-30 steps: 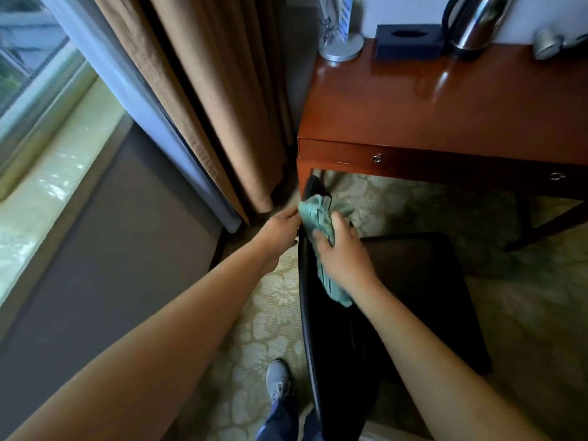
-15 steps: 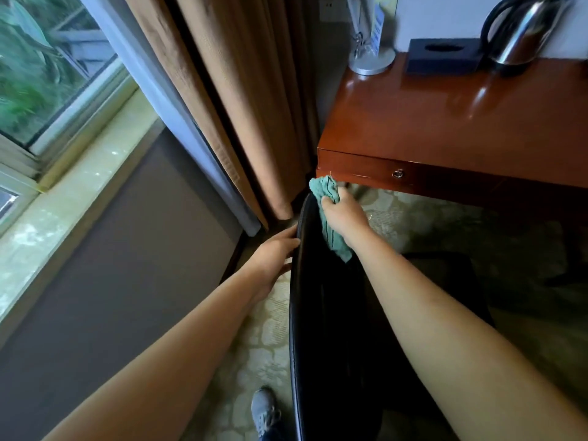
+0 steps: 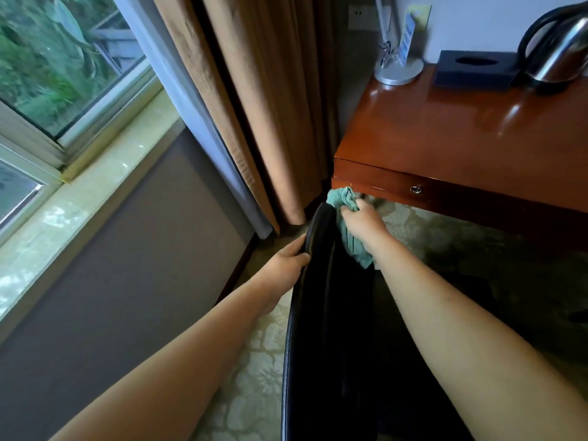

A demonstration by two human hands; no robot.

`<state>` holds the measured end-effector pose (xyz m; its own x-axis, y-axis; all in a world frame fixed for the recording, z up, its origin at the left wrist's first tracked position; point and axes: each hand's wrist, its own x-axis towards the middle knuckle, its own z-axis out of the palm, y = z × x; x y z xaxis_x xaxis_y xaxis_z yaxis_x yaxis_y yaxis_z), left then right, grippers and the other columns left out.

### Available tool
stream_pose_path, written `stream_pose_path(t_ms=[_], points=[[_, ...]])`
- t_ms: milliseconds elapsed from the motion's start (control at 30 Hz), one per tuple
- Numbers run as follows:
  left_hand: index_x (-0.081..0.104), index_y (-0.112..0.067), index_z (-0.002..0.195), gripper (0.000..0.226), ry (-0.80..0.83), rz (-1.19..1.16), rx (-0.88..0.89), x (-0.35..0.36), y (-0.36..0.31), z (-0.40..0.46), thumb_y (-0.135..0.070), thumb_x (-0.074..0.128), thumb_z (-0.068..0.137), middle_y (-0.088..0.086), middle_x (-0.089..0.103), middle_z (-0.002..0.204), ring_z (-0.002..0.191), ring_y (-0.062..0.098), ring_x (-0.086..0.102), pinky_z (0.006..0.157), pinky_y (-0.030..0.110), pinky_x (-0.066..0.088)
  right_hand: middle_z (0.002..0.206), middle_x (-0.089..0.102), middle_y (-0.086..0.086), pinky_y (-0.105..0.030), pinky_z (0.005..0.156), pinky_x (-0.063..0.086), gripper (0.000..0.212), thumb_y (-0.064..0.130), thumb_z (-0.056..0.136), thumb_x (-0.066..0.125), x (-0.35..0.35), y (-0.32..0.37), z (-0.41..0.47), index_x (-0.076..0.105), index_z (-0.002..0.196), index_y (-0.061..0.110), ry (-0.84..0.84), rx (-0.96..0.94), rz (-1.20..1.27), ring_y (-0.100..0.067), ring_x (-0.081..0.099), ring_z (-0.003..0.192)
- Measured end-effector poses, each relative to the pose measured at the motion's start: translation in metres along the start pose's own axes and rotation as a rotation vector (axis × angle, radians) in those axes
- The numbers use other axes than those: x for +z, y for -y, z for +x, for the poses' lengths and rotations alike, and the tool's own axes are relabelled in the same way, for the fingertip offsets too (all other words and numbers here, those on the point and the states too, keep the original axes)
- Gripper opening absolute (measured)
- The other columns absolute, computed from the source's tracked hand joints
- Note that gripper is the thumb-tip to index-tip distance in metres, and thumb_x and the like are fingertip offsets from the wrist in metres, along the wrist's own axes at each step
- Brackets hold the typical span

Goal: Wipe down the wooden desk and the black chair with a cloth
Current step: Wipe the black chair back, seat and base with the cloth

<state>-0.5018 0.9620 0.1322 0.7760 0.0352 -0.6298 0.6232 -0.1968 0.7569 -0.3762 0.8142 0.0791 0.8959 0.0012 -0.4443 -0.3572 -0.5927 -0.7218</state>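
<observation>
Right hand [image 3: 362, 222] is wrapped around the green cloth [image 3: 345, 198], which is bunched at the far top end of the black chair [image 3: 331, 313], just under the desk [image 3: 461, 135]. Soft and floppy, the cloth is best held in a tight ball, while the smooth, slippery-looking chair is held at its edge by the left hand [image 3: 286, 265].

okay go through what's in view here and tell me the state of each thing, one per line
cloth: bunched, gripped, against the chair's top edge
right hand: grips the cloth
left hand: holds the chair back's edge
black chair: upright, being wiped
desk drawer: closed
curtain: bunched beside the desk
window: closed
</observation>
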Motion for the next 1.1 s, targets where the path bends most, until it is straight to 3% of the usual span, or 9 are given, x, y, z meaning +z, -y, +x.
stream_pose_path(t_ms=[167,233,333,400,533,700,800,900,1100], points=[[0.041,-0.049,0.14,0.05,0.032,0.018,0.0,-0.004,-0.005,0.006,-0.011,0.038,0.108,-0.025,0.062,0.104,0.088,-0.012,0.062,0.064,0.004,0.047,0.134,0.063,-0.009,-0.043,0.104,0.049,0.039,0.029,0.096,0.057,-0.017,0.022,0.01,0.06,0.132,0.014,0.046,-0.061,0.043,-0.03,0.06,0.117],[0.04,-0.047,0.144,0.049,0.021,0.023,-0.009,-0.002,-0.008,0.008,-0.013,0.039,0.108,-0.02,0.064,0.117,0.101,-0.004,0.063,0.072,0.005,0.048,0.134,0.061,-0.008,-0.04,0.1,0.048,0.042,0.034,0.097,0.058,-0.019,0.039,-0.005,0.06,0.134,0.015,0.08,-0.207,-0.029,-0.029,0.059,0.119],[0.041,-0.031,0.152,0.045,-0.004,0.061,0.02,0.0,-0.012,0.008,-0.018,0.042,0.109,-0.01,0.053,0.141,0.114,0.003,0.054,0.084,0.011,0.042,0.131,0.056,-0.008,-0.036,0.09,0.045,0.045,0.046,0.094,0.057,-0.003,0.05,-0.032,0.059,0.136,0.028,0.091,-0.487,-0.448,-0.031,0.058,0.118],[0.046,-0.031,0.148,0.04,-0.025,0.083,0.031,0.0,-0.013,0.01,-0.025,0.044,0.109,-0.014,0.054,0.131,0.111,0.002,0.053,0.079,0.008,0.04,0.122,0.052,-0.006,-0.036,0.083,0.044,0.042,0.05,0.094,0.054,0.006,0.048,-0.032,0.058,0.133,0.035,-0.003,-0.541,-0.596,-0.033,0.059,0.111],[0.063,-0.035,0.126,0.024,0.015,0.056,-0.041,-0.013,0.001,0.008,-0.033,0.049,0.107,-0.013,0.069,0.107,0.094,0.006,0.062,0.082,0.019,0.047,0.122,0.051,-0.012,-0.039,0.088,0.047,0.035,0.045,0.095,0.054,-0.014,0.057,0.002,0.062,0.125,0.028,-0.192,-0.388,-0.564,-0.039,0.06,0.106],[0.068,-0.017,0.115,0.027,-0.157,-0.077,-0.078,-0.032,0.006,0.002,-0.022,0.043,0.105,-0.003,0.073,0.099,0.078,0.014,0.062,0.066,0.029,0.045,0.12,0.045,-0.009,-0.038,0.078,0.047,0.032,0.043,0.093,0.057,0.007,0.047,-0.064,0.063,0.122,0.031,-0.157,-0.463,-0.607,-0.037,0.06,0.097],[0.07,-0.019,0.109,0.025,-0.311,-0.066,-0.064,-0.048,0.009,0.002,-0.027,0.048,0.098,0.007,0.074,0.102,0.09,0.024,0.069,0.082,0.041,0.059,0.117,0.042,-0.004,-0.038,0.072,0.049,0.026,0.043,0.088,0.061,0.035,0.018,-0.156,0.062,0.112,0.033,0.024,-0.645,-0.599,-0.033,0.057,0.095],[0.069,-0.022,0.115,0.026,-0.307,-0.005,-0.025,-0.049,0.007,-0.006,-0.035,0.052,0.1,0.004,0.072,0.108,0.1,0.024,0.068,0.095,0.046,0.056,0.119,0.042,-0.004,-0.037,0.071,0.048,0.025,0.043,0.09,0.06,0.037,0.01,-0.183,0.061,0.112,0.032,0.131,-0.747,-0.674,-0.031,0.057,0.1],[0.052,-0.029,0.144,0.043,-0.175,0.041,0.12,-0.042,-0.015,-0.016,-0.043,0.045,0.104,-0.004,0.055,0.141,0.13,0.016,0.049,0.112,0.036,0.039,0.119,0.045,-0.01,-0.04,0.082,0.046,0.036,0.043,0.096,0.057,0.002,0.038,-0.058,0.059,0.13,0.031,-0.256,-0.486,-0.607,-0.037,0.056,0.102]])
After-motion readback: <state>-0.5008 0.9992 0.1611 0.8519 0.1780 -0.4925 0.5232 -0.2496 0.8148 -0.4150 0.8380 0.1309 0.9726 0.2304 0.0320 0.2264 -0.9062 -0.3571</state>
